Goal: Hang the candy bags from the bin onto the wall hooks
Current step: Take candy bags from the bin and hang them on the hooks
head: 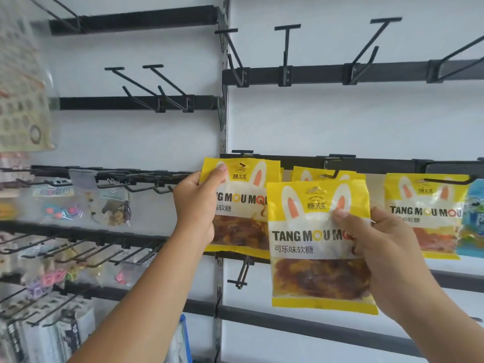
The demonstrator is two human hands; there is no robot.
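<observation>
Head view, and we have both hands up at the smooth white wall panel [366, 121]. Our left hand [195, 205] grips the left edge of a glossy yellow plastic candy bag [242, 205]. The bag is flat and rectangular with crimped seams, white rabbit ears printed on top and a clear window of dark amber gummies below. The thumb lies flat on its top corner and the fingers are out of sight behind the bag. Its punched hole sits right under a thin black wire hook [242, 152] at twelve o'clock of it, but we cannot tell whether the wire is through.

Our right hand [379, 239] pinches a second yellow candy bag [314, 244] by its right edge, thumb on the front, fingers behind. That one is off every hook, at four o'clock of the first and overlapping its right side. Behind it, at twelve o'clock, a hung yellow bag [322, 175] peeks out on a black hook.

At three o'clock another yellow rabbit-ear bag [424, 216] hangs from a black peg, with a blue packet [474, 218] just beside it. Up at twelve o'clock in our view, bare T-tipped black metal hooks [287, 48] jut from a flat black rail [392, 72]. Over at nine o'clock hang clear crinkly packets [111, 205] of small trinkets, blurred.
</observation>
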